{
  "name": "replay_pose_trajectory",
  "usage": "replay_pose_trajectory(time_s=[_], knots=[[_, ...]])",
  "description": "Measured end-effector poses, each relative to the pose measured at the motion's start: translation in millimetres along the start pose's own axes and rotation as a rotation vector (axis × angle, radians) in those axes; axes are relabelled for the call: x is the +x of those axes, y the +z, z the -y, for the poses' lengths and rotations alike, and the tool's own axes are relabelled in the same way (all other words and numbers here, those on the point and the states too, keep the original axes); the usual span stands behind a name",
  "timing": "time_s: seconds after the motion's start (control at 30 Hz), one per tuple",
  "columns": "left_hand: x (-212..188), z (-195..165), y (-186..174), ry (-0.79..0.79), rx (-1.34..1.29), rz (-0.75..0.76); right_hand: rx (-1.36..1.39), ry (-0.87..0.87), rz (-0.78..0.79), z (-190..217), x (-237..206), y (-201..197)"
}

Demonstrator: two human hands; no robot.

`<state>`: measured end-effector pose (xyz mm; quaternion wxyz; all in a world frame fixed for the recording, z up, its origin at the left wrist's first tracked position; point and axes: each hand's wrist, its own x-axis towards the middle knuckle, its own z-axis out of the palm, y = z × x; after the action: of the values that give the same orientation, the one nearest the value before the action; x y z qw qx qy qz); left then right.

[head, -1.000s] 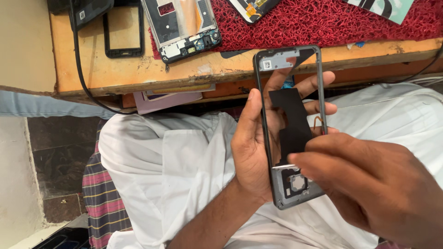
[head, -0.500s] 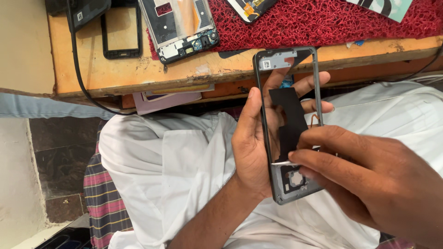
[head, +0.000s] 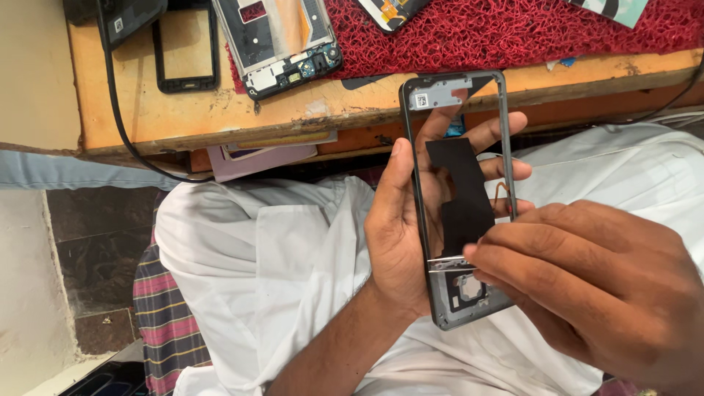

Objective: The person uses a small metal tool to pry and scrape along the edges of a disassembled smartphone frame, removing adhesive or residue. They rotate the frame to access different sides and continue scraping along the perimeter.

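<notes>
My left hand (head: pixel 411 220) cradles a dark grey phone frame (head: pixel 411 191) from behind, with its fingers showing through the open middle. A black strip (head: pixel 460 194) runs down the inside of the frame. A small circuit piece sits at its top end (head: pixel 438 97). My right hand (head: pixel 587 286) lies over the frame's lower right part, fingertips pinching a thin silvery tool (head: pixel 447 264) laid across the frame near its lower end.
A worn wooden bench (head: pixel 220 110) stands ahead with a red mesh mat (head: pixel 513 29), an opened phone body (head: pixel 282 44), a black screen bezel (head: pixel 185 51) and a black cable (head: pixel 117 117). My lap is covered in white cloth (head: pixel 279 271). Tiled floor lies at left.
My right hand has slid up the frame's lower part, and the silvery tool now lies across the frame. The view has shifted slightly.
</notes>
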<state>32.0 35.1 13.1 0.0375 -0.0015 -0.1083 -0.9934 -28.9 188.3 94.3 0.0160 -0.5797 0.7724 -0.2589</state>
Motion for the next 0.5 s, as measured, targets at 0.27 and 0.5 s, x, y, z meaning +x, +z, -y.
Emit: replay_pose_trajectory(time_s=[0.27,0.5], knots=[[0.7,-2.8,1.9,-0.003,0.028,0.005,-0.001,-0.024,-0.069,2.3,4.7,0.9],[-0.7,-2.7,3.9,-0.007,0.016,0.01,-0.041,0.02,-0.083,7.2,0.8,6.8]])
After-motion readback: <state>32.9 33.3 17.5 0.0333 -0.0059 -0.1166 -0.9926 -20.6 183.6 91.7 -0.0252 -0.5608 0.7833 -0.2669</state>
